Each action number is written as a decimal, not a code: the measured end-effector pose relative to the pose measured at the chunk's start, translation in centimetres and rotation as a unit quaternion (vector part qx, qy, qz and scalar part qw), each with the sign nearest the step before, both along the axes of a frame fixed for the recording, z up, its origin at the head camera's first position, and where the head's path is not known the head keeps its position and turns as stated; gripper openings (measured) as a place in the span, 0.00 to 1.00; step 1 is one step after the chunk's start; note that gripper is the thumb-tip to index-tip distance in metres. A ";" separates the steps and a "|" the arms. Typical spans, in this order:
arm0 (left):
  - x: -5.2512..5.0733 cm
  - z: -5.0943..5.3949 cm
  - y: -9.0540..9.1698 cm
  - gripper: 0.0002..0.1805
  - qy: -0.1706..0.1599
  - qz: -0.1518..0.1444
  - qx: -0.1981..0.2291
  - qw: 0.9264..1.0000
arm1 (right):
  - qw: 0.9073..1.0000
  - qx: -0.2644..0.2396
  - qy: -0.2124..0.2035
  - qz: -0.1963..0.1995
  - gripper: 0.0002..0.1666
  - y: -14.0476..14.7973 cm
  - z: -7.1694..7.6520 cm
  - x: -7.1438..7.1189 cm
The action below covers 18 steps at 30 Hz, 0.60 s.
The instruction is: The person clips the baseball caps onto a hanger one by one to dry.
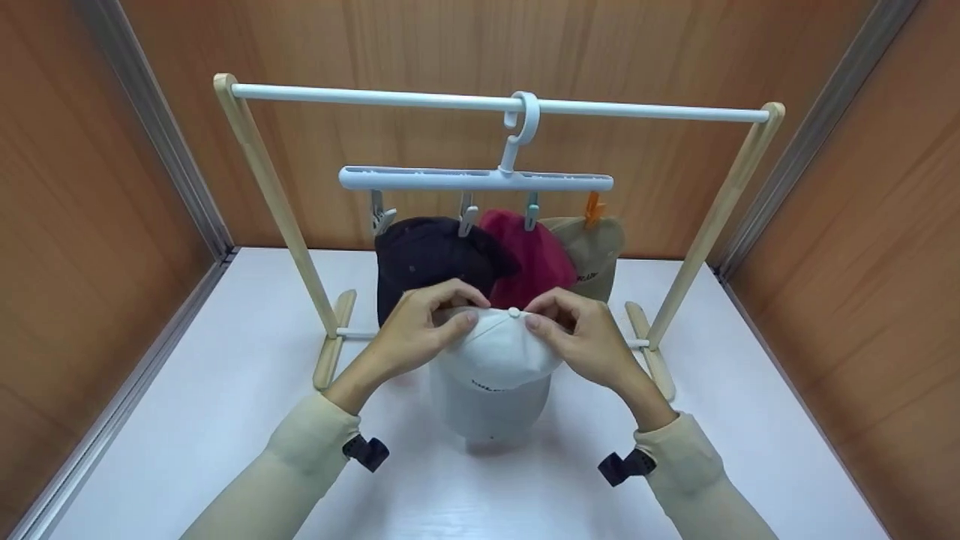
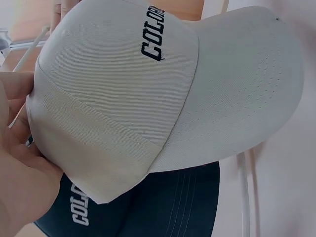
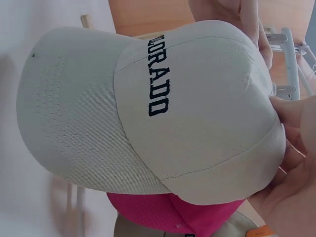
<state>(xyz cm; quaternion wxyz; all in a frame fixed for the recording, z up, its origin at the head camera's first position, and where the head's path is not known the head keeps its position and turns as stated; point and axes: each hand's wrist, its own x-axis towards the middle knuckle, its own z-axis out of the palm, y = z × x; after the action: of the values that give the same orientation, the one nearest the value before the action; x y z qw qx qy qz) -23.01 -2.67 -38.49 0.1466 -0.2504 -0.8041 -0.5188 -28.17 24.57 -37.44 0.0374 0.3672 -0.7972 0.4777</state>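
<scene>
A white baseball cap (image 1: 495, 356) with dark lettering hangs between my two hands, brim down and toward me. My left hand (image 1: 420, 330) pinches its crown left of the top button, thumb in front. On the button's other side, my right hand (image 1: 589, 337) pinches the crown the same way. Both wrist views show the cap front, the left (image 2: 113, 84) and the right (image 3: 207, 108), with "COLORADO" lettering. Behind it, a dark navy cap (image 1: 431, 251), a crimson cap (image 1: 525, 259) and a khaki cap (image 1: 596, 251) hang from clips; the white cap and hands partly hide them.
A pale blue hanger (image 1: 420, 179) hooks over the white rod (image 1: 360, 96) of a wooden-legged rack (image 1: 274, 202). Its clips include a grey clip (image 1: 468, 217), a teal clip (image 1: 532, 212) and an orange clip (image 1: 594, 211). The rack stands on a white table (image 1: 225, 375) between wooden panels.
</scene>
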 end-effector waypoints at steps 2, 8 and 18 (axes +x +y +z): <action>0.0 0.0 -0.4 0.08 0.002 0.003 0.000 1.000 | 1.000 -0.002 0.003 -0.001 0.06 -0.4 0.0 0.1; 0.5 0.1 -1.5 0.08 -0.005 0.020 -0.008 1.000 | 1.000 -0.004 0.006 0.003 0.05 -1.5 0.2 0.5; 1.6 0.6 -3.4 0.08 -0.014 0.035 -0.015 0.999 | 1.000 -0.014 0.009 0.014 0.04 -3.6 0.4 1.0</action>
<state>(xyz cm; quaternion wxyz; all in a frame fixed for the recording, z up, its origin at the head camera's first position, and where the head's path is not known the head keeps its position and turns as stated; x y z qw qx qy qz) -21.43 -6.06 -37.89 0.1494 -0.2171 -0.8218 -0.5051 -27.19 20.92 -37.01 0.0430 0.3821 -0.7850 0.4857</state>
